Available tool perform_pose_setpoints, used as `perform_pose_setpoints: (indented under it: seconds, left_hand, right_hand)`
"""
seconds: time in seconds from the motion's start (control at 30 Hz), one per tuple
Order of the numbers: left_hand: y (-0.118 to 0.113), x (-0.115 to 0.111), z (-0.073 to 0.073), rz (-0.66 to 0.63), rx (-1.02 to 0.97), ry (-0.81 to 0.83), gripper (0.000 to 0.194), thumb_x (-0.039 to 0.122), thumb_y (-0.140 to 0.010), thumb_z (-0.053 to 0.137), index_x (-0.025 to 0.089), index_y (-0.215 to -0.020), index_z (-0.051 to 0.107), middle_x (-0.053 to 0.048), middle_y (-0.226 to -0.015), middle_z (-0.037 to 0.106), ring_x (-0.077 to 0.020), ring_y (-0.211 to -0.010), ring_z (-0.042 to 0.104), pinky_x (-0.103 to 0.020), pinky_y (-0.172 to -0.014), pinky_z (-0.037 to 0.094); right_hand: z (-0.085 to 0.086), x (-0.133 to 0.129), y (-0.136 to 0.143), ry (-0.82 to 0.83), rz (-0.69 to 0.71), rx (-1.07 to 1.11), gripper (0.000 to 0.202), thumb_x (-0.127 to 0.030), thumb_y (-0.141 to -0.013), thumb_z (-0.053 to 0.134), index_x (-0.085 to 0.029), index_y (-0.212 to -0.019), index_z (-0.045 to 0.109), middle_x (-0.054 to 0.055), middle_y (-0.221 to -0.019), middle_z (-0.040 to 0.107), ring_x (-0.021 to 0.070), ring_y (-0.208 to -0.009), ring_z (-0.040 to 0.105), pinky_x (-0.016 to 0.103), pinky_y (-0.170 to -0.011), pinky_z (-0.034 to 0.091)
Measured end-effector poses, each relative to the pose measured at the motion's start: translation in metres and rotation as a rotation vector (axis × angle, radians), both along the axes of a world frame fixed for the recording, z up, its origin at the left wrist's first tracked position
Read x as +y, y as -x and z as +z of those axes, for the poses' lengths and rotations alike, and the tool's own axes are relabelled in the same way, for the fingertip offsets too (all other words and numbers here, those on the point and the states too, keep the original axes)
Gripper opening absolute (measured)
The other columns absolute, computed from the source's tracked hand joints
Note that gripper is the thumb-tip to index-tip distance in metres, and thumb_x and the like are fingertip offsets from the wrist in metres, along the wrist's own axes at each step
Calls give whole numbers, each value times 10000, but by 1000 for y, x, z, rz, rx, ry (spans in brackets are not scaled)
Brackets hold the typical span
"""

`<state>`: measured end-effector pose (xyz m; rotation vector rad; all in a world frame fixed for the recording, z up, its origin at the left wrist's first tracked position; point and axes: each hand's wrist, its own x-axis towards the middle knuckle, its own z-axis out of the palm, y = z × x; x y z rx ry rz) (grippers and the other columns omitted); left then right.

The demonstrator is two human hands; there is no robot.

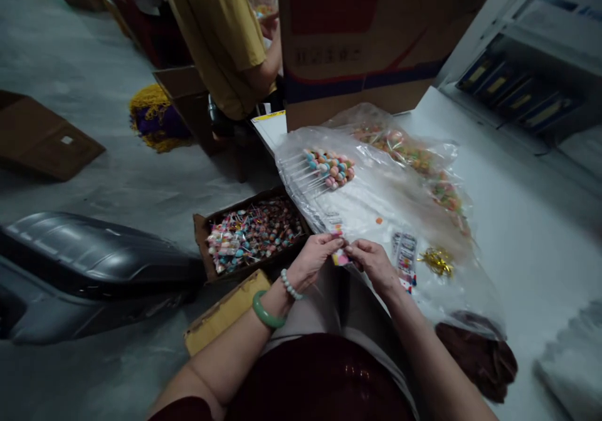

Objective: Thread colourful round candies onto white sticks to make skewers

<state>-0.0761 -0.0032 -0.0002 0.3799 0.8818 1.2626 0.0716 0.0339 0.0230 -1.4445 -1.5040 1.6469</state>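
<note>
My left hand and my right hand meet at the table's near edge, fingertips pinched together. Between them is a small printed plastic packet with pink and yellow colours, and both hands grip its upper part. What is inside the packet cannot be made out. To the right of my right hand lie flat printed packets and a bunch of gold twist ties. Farther up, candy sticks with pastel balls are piled on a clear plastic sheet, their white sticks pointing left.
A carton of wrapped candy sticks stands left of the table, by a yellow box. A big cardboard box rises at the back. Brown cloth lies right. A person in a yellow shirt works beyond. A grey chair is left.
</note>
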Motion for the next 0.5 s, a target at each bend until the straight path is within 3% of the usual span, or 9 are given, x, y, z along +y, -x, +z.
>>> perform_pose_setpoints:
  seconds: [0.13,0.2,0.3,0.4,0.5]
  left_hand:
    - [40,-1,-10,205,9,107,392,352,-449,899,111,-650,664,-4,-576,610,-97,-487,514,-241,-476,423]
    - [56,-3,-13,278,-13,133,402,330,-426,901,128,-647,632,27,-544,568,-80,-452,480,-226,-443,399]
    - [72,-9,-15,326,-32,149,402,357,-495,873,144,-720,617,54,-548,535,-51,-442,443,-186,-420,350]
    - [79,-17,-18,334,-12,180,353,370,-576,813,155,-745,590,80,-514,469,-32,-402,374,-164,-369,236]
    - [82,-23,-22,359,1,227,272,283,-578,762,156,-734,579,74,-549,494,-38,-435,427,-159,-389,283]
  right_hand:
    - [4,38,52,-180,80,-71,279,-438,-751,602,-191,-629,558,-35,-503,499,103,-487,413,238,-497,334]
    - [8,61,81,-275,50,-119,211,-393,-772,561,-200,-689,575,-32,-533,521,115,-501,438,248,-520,360]
    - [13,92,118,-541,-35,-335,200,-371,-830,516,-215,-816,641,-1,-662,585,153,-626,517,285,-634,401]
    - [13,114,138,-653,-22,-628,250,-398,-876,503,-233,-890,691,46,-791,621,205,-757,553,346,-724,401]
    - [7,123,139,-645,14,-726,237,-375,-867,516,-225,-845,699,63,-796,627,224,-776,556,357,-726,399]
